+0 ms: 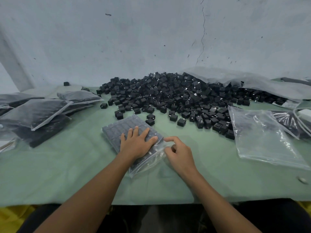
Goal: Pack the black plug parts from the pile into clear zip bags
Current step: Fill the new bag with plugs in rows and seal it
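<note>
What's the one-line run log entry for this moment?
step: sealing | left hand: flat on filled bag | right hand: pinching bag mouth | pile: large, behind | empty bags: right

Left hand (137, 142) presses flat on filled bag (122, 130); right hand (179, 153) pinches its open end. Pile (176, 96) behind.

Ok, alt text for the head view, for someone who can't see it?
Left hand presses flat on a filled bag on the green table; right hand curls at its clear end. Loose black plugs pile behind, packed bags lie left, an empty bag right.
</note>
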